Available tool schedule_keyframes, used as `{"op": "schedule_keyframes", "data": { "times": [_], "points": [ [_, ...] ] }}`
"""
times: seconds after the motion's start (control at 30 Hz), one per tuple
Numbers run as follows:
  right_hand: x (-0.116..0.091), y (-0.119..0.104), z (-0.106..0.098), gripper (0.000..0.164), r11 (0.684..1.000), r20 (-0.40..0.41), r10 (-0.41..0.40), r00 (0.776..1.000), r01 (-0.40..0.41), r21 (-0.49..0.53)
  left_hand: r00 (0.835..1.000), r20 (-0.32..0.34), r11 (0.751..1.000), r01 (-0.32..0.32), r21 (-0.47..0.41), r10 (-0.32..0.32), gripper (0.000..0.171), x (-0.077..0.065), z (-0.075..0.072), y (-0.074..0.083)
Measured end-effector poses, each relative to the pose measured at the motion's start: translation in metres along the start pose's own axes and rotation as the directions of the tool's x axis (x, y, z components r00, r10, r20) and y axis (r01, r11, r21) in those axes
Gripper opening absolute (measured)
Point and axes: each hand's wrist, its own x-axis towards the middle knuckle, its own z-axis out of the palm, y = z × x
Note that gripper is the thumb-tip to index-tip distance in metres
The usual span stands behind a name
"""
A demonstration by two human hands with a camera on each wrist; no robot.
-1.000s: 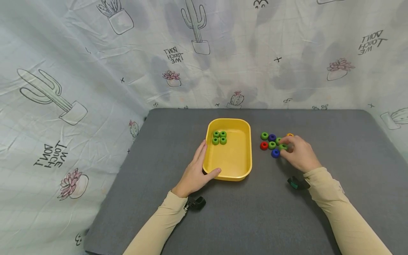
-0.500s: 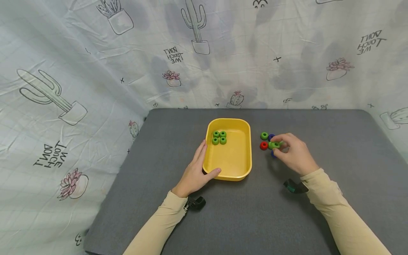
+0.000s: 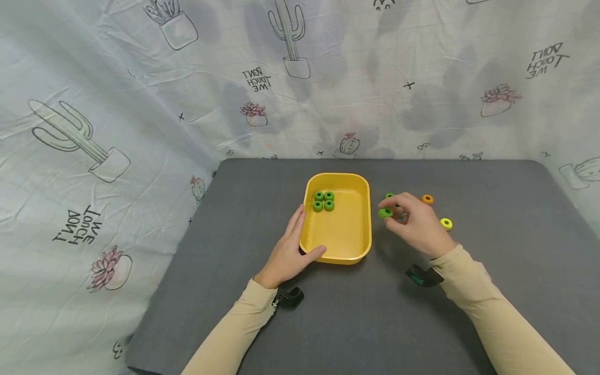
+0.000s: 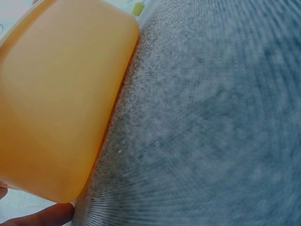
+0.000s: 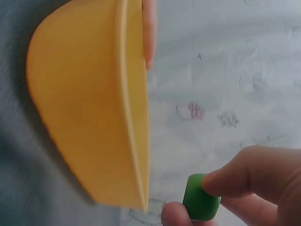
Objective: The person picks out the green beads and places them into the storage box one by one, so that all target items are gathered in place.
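Head view. My right grip point(image 3: 417, 224) pinches one green bead point(image 3: 386, 214) just outside the right rim of the yellow tray point(image 3: 339, 237). My left grip point(image 3: 287, 256) is spread: fingers along the tray's left wall, thumb over its near rim. The tray stands on the grey bench point(image 3: 342, 317). Four green beads point(image 3: 329, 208) sit inside it as a compact two-by-two block toward the far left corner. On the bench, an orange bead point(image 3: 427, 202) and a yellow bead point(image 3: 446, 227) lie to the right of my right grip, which hides part of the area beneath it. For the carry, which I judge to be the step in hand, allow clearance over the rim and brace the tray lightly; a hard push could disturb the block.

Left wrist view. The tray's outer wall fills the left side, with part of my left grip at the lower corner. Do not lift this edge; tilting could roll the loose beads.

Right wrist view. The pinched bead is held by its sides between thumb and fingertip, apart from the tray wall. Apply moderate, even pressure: the rounded surface may slip. For any set-down, seat the bead fully before parting the fingers.
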Motion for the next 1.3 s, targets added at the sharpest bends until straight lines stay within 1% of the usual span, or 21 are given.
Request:
{"op": "schedule_keyframes", "data": {
  "times": [0.17, 0.4, 0.53, 0.67, 1.03, 1.2, 1.3],
  "points": [
    [0.012, -0.012, 0.010, 0.029, 1.000, 0.052, -0.011, 0.999, 0.010, 0.017, 1.000, -0.004, 1.000, -0.010, -0.007, 0.010, 0.107, 0.000, 0.000, -0.001],
    [0.032, -0.034, 0.023, 0.028, 0.997, 0.087, -0.075, 0.993, 0.074, 0.012, 1.000, -0.006, 1.000, -0.015, -0.006, 0.015, 0.107, 0.000, 0.002, -0.003],
    [0.044, -0.044, 0.030, 0.027, 0.995, 0.110, -0.100, 0.989, 0.099, 0.016, 1.000, -0.007, 1.000, -0.019, -0.008, 0.019, 0.107, 0.000, 0.002, -0.003],
    [0.055, -0.050, 0.039, 0.027, 0.993, 0.122, -0.114, 0.986, 0.113, 0.022, 1.000, -0.004, 1.000, -0.012, -0.003, 0.012, 0.107, 0.000, 0.001, -0.002],
    [0.086, -0.054, 0.062, 0.030, 0.998, 0.207, -0.065, 0.976, 0.067, 0.000, 1.000, 0.000, 1.000, -0.004, 0.012, 0.004, 0.106, 0.000, 0.000, -0.002],
    [0.097, -0.053, 0.073, 0.029, 0.997, 0.226, -0.054, 0.973, 0.064, -0.033, 1.000, 0.004, 1.000, -0.008, 0.012, 0.008, 0.105, 0.000, 0.000, -0.003],
    [0.102, -0.051, 0.080, 0.029, 0.997, 0.237, -0.033, 0.971, 0.047, -0.057, 1.000, 0.004, 1.000, -0.014, 0.008, 0.014, 0.105, 0.000, 0.000, -0.004]
  ]
}}
